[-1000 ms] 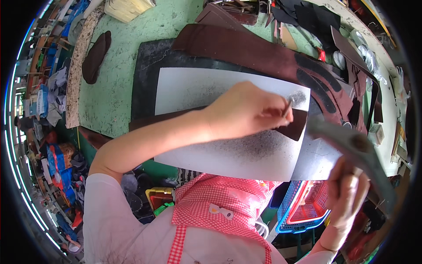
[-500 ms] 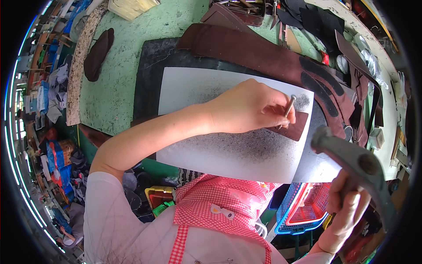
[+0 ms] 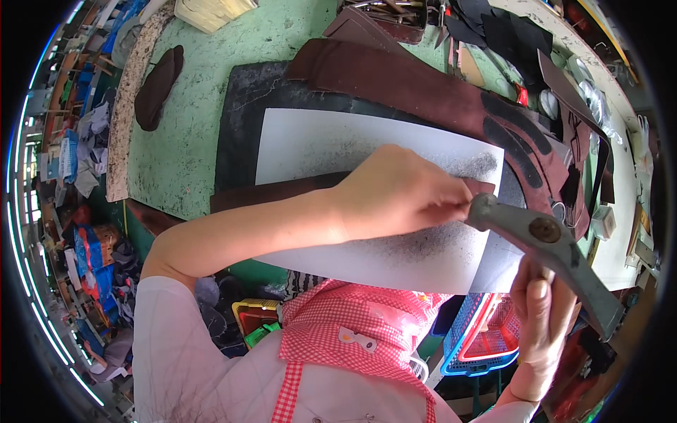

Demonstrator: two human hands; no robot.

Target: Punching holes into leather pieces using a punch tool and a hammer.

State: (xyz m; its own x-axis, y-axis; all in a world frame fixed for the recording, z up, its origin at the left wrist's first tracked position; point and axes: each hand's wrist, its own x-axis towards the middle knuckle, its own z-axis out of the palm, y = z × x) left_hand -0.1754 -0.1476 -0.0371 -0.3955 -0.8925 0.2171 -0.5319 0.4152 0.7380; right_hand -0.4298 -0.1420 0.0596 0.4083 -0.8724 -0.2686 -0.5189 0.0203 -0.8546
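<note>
Pinched fingers of my left hand hold a slim metal punch, which the hammer's face and my fingers now hide. That hand rests over a dark brown leather strip, whose far end shows just beyond my fingertips. Under the strip lies a white sheet covered in small dark marks. My right hand is closed around the handle of a grey metal hammer. The hammer's face appears right at my left fingertips; whether it touches the punch I cannot tell.
A black mat lies under the sheet on the green table. Large brown leather pieces curve along the far side and right. A box of tools stands at the back. Below the table edge hang red and blue baskets.
The hammer has swung left, its face reaching my left fingertips. My left hand has shifted slightly down, and the punch, visible before, is now hidden. More of the leather strip shows.
</note>
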